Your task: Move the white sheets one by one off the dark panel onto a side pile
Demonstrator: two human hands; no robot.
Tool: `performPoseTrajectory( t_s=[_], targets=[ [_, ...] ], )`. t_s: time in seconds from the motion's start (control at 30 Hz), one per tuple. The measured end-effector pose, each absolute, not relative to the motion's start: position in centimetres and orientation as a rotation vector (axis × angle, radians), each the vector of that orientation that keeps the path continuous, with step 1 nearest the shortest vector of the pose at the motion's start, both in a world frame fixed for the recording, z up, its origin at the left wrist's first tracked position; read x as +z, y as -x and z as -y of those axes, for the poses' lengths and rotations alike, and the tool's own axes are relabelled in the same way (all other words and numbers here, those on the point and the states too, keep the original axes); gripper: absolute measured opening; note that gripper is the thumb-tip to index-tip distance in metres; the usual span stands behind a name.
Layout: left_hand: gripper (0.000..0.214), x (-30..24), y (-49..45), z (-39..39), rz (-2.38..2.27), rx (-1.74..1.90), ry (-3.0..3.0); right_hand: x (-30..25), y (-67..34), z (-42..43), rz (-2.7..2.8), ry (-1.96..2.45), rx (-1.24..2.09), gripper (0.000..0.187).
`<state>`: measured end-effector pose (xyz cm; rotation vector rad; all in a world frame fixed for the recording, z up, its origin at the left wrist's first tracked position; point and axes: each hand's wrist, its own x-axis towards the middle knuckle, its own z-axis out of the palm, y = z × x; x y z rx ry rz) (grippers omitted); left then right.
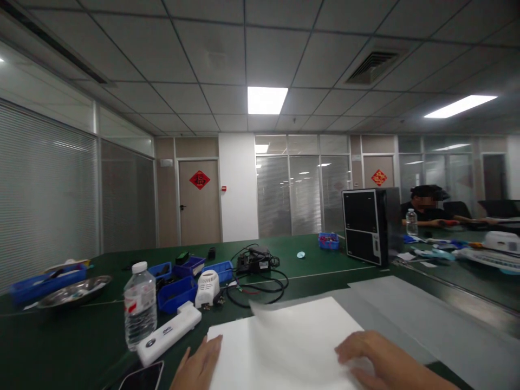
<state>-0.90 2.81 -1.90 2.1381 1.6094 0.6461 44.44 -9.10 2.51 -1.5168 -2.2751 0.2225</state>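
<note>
White paper lies on the table in front of me, with a loose upper sheet bowed up and slightly blurred over it. My left hand rests at the paper's left edge, its fingers stretched out and lying flat. At the right side, my right hand has bent fingers and thumb closed round the edge of the upper sheet. Its fingertips are partly smeared by motion. Just left of my left hand are a white handheld device and a phone.
A water bottle, blue bins, a white device and a cabled black adapter stand beyond. Translucent sheets lie right, below a computer tower. A metal tray is left. Another person sits far right.
</note>
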Motion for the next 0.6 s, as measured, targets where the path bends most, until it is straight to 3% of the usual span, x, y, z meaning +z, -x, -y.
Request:
performPoseTrajectory(
  t_s=[0.17,0.3,0.43,0.6],
  targets=[
    [0.057,-1.5,0.5,-2.8,-1.695,0.628,-2.166,3.2,-41.8,9.5,2.329,1.341,0.462,0.04],
    [0.065,-1.1,0.0,-2.6,-1.787,0.577,-2.207,0.6,-45.3,6.2,2.039,1.84,-0.02,0.046],
    [0.061,-1.2,0.2,-2.7,-1.744,0.518,-2.229,-1.3,-53.0,4.4,1.589,2.307,-0.261,0.055],
    [0.06,-1.5,0.5,-2.8,-1.683,0.501,-2.236,-2.3,-59.1,5.6,1.318,2.544,-0.213,0.033]
  ],
)
